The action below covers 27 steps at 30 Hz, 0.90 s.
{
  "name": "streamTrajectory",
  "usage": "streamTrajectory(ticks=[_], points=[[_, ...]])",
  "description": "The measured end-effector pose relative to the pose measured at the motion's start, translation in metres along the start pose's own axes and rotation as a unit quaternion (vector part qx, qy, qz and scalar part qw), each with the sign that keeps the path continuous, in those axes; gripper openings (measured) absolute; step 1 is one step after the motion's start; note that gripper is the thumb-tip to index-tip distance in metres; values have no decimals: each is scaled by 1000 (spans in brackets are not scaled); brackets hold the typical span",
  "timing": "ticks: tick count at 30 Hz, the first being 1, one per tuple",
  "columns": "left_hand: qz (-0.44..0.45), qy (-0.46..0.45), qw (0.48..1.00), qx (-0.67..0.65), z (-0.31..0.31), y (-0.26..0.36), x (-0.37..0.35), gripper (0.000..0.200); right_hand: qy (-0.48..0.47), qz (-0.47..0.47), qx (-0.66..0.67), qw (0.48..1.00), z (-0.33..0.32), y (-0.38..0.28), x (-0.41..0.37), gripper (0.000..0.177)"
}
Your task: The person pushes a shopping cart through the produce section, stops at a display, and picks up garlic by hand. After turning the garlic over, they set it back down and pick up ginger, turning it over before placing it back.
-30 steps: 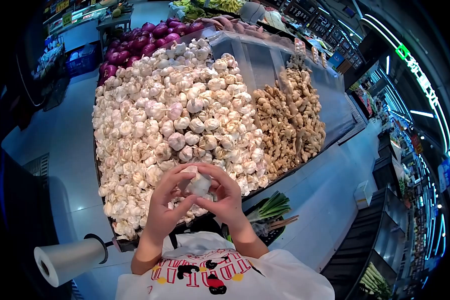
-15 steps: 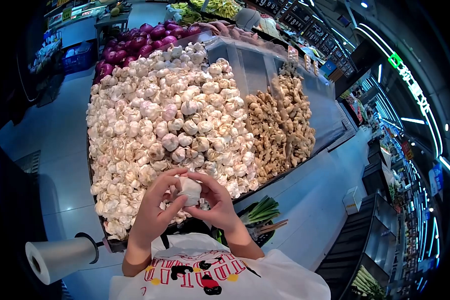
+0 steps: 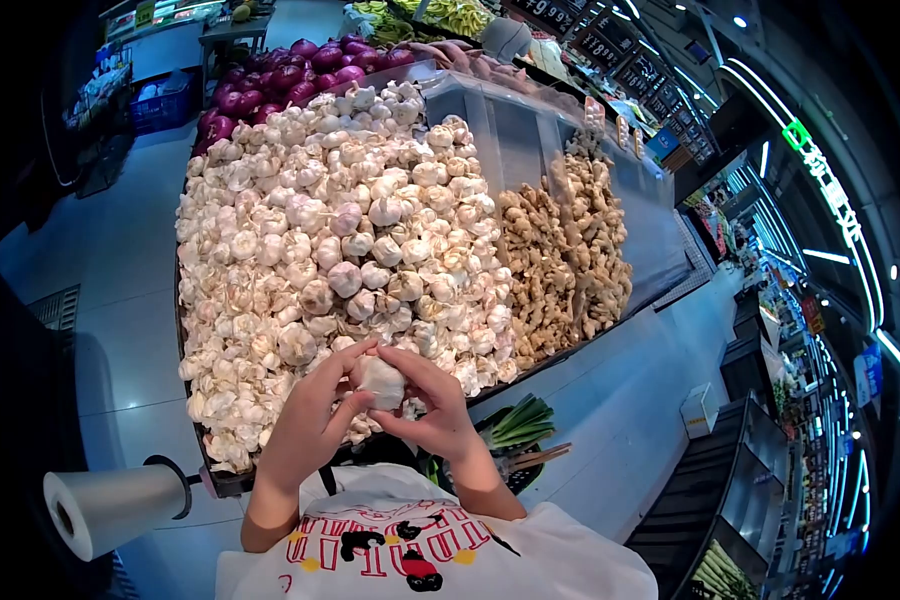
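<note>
Between my two hands is one white garlic bulb (image 3: 381, 383), held above the near edge of the garlic pile (image 3: 270, 270). My left hand (image 3: 318, 402) grips it from the left, its thumb against the lower side and its fingers over the top. From the right, my right hand (image 3: 432, 398) closes round the same bulb with thumb and fingers. The fingers partly cover the bulb. Loose garlic bulbs spread out just beyond both hands.
Ginger (image 3: 560, 260) lies right of the garlic, and red onions (image 3: 290, 75) sit at the back left. A plastic bag roll (image 3: 120, 505) sticks out at the front left. Below the stand's edge, a dark basket (image 3: 525, 475) holds leafy green stalks (image 3: 518, 425).
My fingers have shifted slightly on the garlic bulb, which appears a little turned. The view has tilted slightly; both hands stay at the same place.
</note>
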<state>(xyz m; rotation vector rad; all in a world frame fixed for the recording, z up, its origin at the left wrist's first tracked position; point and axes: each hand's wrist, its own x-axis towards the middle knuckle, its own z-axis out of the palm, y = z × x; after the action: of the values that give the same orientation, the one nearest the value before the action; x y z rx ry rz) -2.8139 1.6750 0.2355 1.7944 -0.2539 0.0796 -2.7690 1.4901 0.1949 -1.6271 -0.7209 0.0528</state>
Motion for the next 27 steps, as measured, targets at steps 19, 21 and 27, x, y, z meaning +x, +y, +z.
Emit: streamTrajectory(ticks=[19, 21, 27], points=[[-4, 27, 998, -50, 9, -8, 2, 46, -3, 55, 100, 993, 0, 10, 0, 67], [-7, 21, 997, -72, 8, -8, 1, 46, -4, 62, 105, 993, -1, 8, 0, 67], [-49, -20, 995, -88, -5, 0, 3, 32, 10, 63, 129, 990, 3, 6, 1, 67]])
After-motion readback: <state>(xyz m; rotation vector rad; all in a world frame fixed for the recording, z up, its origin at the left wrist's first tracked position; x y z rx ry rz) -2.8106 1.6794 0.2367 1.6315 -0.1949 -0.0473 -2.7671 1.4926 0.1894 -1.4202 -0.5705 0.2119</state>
